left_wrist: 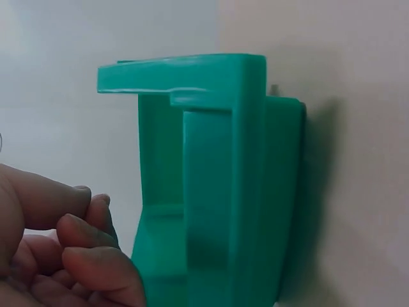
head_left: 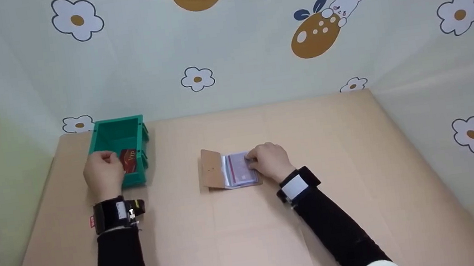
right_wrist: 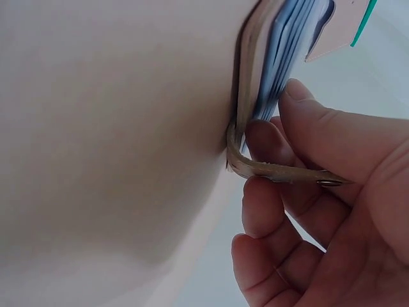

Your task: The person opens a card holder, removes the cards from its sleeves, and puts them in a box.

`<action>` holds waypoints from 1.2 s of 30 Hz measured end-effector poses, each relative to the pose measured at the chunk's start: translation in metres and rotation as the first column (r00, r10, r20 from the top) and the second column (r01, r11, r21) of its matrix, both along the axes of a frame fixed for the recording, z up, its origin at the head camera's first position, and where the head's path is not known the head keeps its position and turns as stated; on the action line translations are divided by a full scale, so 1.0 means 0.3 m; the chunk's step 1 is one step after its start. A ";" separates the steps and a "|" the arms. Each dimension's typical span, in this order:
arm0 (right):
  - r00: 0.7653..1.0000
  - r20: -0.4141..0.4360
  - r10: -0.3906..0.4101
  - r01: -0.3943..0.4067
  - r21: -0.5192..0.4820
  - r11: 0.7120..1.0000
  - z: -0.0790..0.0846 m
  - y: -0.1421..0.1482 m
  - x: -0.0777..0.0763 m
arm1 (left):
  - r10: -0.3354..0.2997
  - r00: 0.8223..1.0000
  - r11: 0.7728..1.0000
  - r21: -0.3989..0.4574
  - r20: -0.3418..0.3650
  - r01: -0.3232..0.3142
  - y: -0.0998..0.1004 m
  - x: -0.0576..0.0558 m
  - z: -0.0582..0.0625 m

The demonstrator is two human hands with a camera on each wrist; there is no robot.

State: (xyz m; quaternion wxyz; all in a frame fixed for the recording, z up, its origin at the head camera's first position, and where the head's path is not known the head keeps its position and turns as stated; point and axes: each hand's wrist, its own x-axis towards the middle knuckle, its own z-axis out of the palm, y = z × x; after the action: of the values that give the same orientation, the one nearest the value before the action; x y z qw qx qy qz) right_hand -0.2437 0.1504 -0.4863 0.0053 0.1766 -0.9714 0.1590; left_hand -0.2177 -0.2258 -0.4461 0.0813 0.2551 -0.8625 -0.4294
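My left hand [head_left: 104,173] is over the near left side of a green plastic bin [head_left: 133,179]. Its fingers are curled, thumb and fingertips drawn together, and nothing shows between them in the left wrist view. Beside the fingers, a dark red card [head_left: 129,160] with gold lettering shows inside the bin. On the table a brown card holder [head_left: 212,169] lies spread, its clear sleeves [head_left: 241,169] facing up. My right hand [head_left: 272,160] grips the holder's right edge, thumb against the sleeves. In the right wrist view a brown strap [right_wrist: 281,171] with a metal snap passes between the fingers.
The bin stands at the far left of the tan table [head_left: 252,250], close to the back edge. Pale fabric walls [head_left: 253,48] printed with flowers and rabbits rise behind and at both sides.
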 end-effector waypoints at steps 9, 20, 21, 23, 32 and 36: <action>1.000 -0.011 0.007 -0.007 -0.003 1.000 -0.006 0.003 -0.002 | -0.048 0.998 0.997 -0.068 -0.040 0.045 0.055 0.016 0.011; 1.000 -0.018 0.002 -0.002 0.004 1.000 -0.009 0.002 -0.004 | -0.168 0.977 0.978 -0.146 -0.135 0.148 0.177 0.039 -0.001; 1.000 -0.019 0.003 -0.003 0.004 1.000 -0.010 0.002 -0.004 | -0.183 0.974 0.975 -0.149 -0.133 0.163 0.188 0.039 -0.002; 1.000 -0.021 0.003 -0.003 0.000 1.000 -0.011 0.003 -0.005 | -0.210 0.970 0.969 -0.155 -0.120 0.191 0.209 0.038 -0.005; 0.999 -0.037 0.007 -0.008 -0.022 1.000 -0.013 0.004 -0.005 | -0.360 0.932 0.920 -0.180 -0.036 0.348 0.330 0.029 -0.027; 0.999 -0.036 0.008 -0.009 -0.028 1.000 -0.014 0.005 -0.005 | -0.404 0.915 0.896 -0.203 -0.008 0.394 0.382 0.021 -0.040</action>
State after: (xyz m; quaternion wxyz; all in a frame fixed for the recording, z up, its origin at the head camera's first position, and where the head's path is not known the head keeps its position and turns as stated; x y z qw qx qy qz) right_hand -0.2453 0.1518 -0.4906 0.0248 0.1836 -0.9680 0.1695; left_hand -0.2115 -0.1113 -0.4581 0.0379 0.0528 -0.9324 -0.3555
